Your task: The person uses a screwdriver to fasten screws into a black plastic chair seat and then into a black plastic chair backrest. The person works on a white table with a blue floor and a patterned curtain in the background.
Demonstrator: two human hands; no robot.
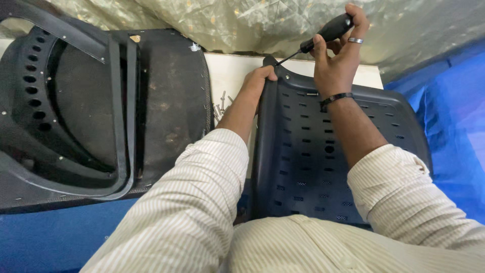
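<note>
Head view: white tabletop (pixel 230 76) under crinkled plastic sheeting (pixel 242 23), blue tarp (pixel 449 121).

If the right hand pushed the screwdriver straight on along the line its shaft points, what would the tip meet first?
The right hand holds the screwdriver angled down to the left. Its tip already seems to sit at the top corner of the black slotted chair panel, right beside the left hand, so it would likely meet that panel first.

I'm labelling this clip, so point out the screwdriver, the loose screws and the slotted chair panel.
screwdriver (pixel 331 29), head view, on its black handle.
loose screws (pixel 221 107), head view, on the middle of the small pile.
slotted chair panel (pixel 308 167), head view, on its perforated face.
</note>
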